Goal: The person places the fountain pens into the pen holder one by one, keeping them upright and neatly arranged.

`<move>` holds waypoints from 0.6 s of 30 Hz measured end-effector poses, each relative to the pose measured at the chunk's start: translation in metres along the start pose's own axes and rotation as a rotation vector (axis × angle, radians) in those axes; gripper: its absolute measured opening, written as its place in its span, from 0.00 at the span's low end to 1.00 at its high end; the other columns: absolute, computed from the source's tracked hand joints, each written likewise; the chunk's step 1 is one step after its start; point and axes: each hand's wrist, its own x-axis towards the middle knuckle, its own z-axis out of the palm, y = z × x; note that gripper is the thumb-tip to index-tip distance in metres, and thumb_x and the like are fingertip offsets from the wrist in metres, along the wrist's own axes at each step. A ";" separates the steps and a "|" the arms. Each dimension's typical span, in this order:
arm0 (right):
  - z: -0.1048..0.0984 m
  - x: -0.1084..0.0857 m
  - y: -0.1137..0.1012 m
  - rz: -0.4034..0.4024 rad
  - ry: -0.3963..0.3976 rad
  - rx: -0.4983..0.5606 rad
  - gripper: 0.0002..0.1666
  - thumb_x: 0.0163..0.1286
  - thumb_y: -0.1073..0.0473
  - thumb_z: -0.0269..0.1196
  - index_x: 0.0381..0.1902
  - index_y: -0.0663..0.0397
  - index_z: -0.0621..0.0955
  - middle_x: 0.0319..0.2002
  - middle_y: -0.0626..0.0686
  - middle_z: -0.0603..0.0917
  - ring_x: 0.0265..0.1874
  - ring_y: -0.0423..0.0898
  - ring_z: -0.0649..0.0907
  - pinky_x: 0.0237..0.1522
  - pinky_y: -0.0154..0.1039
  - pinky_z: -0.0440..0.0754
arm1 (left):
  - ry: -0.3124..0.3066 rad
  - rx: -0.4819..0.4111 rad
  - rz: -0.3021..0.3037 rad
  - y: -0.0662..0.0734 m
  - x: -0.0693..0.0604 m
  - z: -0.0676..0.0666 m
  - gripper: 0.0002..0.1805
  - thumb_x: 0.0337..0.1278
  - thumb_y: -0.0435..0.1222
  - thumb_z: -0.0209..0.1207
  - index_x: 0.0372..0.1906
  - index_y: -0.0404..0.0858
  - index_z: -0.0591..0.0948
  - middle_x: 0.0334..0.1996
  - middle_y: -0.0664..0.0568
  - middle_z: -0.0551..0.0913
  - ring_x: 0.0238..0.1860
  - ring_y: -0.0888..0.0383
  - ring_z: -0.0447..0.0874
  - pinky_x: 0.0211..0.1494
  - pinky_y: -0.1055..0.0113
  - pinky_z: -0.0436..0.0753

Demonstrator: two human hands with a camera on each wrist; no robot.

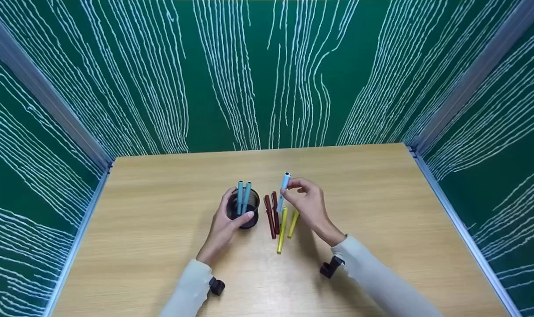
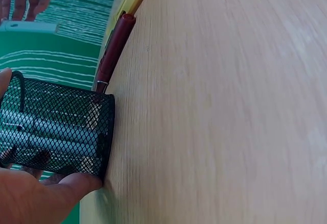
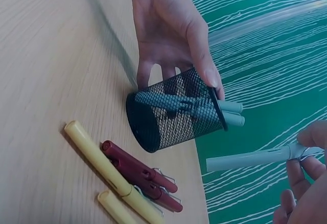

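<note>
A black mesh pen cup [image 1: 251,223] stands on the table with two teal pens [image 1: 243,198] upright in it. My left hand [image 1: 225,222] grips the cup round its side, thumb at the front of the rim. To the right of the cup, my right hand [image 1: 309,202] pinches a light blue pen [image 3: 250,158] near one end and holds it above the table. Below that pen lie two dark red pens [image 3: 138,170] and two yellow pens [image 1: 282,233], side by side. In the left wrist view the teal pens show through the mesh [image 2: 56,132].
The wooden table [image 1: 152,229] reaches to green walls [image 1: 218,79] with white wavy lines at the back and both sides. Metal-coloured posts [image 1: 469,75] stand at the corners. A black wrist camera [image 1: 332,267] sits on the right sleeve.
</note>
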 end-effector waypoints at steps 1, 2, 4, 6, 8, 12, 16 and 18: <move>0.001 0.000 -0.001 -0.002 -0.002 0.003 0.08 0.69 0.63 0.77 0.45 0.55 0.91 0.45 0.52 0.92 0.51 0.51 0.85 0.61 0.50 0.75 | 0.001 0.005 0.000 0.000 0.000 0.000 0.51 0.61 0.40 0.79 0.86 0.44 0.65 0.80 0.45 0.72 0.80 0.42 0.67 0.84 0.40 0.58; 0.002 0.000 -0.002 -0.001 -0.005 0.004 0.08 0.69 0.64 0.77 0.45 0.55 0.91 0.45 0.51 0.91 0.51 0.51 0.85 0.61 0.50 0.75 | 0.001 0.010 -0.001 0.000 0.000 0.000 0.51 0.61 0.40 0.79 0.86 0.44 0.65 0.80 0.45 0.72 0.80 0.42 0.67 0.84 0.40 0.58; 0.004 0.000 -0.004 0.000 -0.009 0.010 0.08 0.69 0.64 0.77 0.45 0.55 0.91 0.45 0.51 0.92 0.52 0.51 0.85 0.61 0.50 0.75 | 0.002 0.014 -0.004 0.000 0.000 0.000 0.52 0.61 0.41 0.79 0.86 0.43 0.64 0.80 0.45 0.72 0.80 0.42 0.67 0.84 0.40 0.59; 0.006 0.000 -0.005 0.004 -0.017 0.014 0.08 0.69 0.63 0.77 0.45 0.54 0.91 0.46 0.51 0.91 0.52 0.51 0.85 0.61 0.50 0.75 | 0.001 0.013 -0.004 0.000 0.000 0.000 0.52 0.61 0.41 0.79 0.86 0.42 0.64 0.80 0.45 0.72 0.80 0.42 0.67 0.83 0.40 0.59; 0.009 0.000 -0.007 0.005 -0.026 0.013 0.08 0.69 0.62 0.77 0.45 0.54 0.91 0.46 0.50 0.91 0.52 0.50 0.85 0.61 0.50 0.75 | 0.001 0.010 -0.004 0.000 0.001 0.000 0.52 0.61 0.40 0.79 0.86 0.42 0.63 0.80 0.45 0.72 0.80 0.41 0.67 0.83 0.40 0.60; 0.012 -0.001 -0.010 0.002 -0.036 0.012 0.07 0.70 0.61 0.77 0.44 0.52 0.91 0.46 0.49 0.91 0.52 0.50 0.84 0.61 0.51 0.75 | -0.001 0.013 -0.010 0.000 0.001 -0.001 0.53 0.61 0.41 0.79 0.87 0.43 0.63 0.80 0.45 0.71 0.79 0.41 0.68 0.83 0.40 0.62; 0.016 -0.001 -0.012 -0.005 -0.035 0.019 0.06 0.70 0.61 0.76 0.44 0.52 0.90 0.45 0.48 0.91 0.51 0.49 0.84 0.60 0.51 0.75 | 0.004 0.031 -0.018 0.000 0.001 -0.001 0.53 0.60 0.42 0.80 0.86 0.45 0.64 0.80 0.46 0.72 0.78 0.42 0.69 0.82 0.41 0.63; 0.018 -0.001 -0.013 -0.011 -0.034 0.021 0.07 0.70 0.61 0.76 0.44 0.52 0.90 0.45 0.48 0.91 0.51 0.49 0.85 0.60 0.51 0.75 | 0.008 0.038 -0.010 0.001 0.001 -0.001 0.52 0.60 0.41 0.80 0.86 0.44 0.65 0.79 0.46 0.73 0.78 0.43 0.70 0.81 0.41 0.64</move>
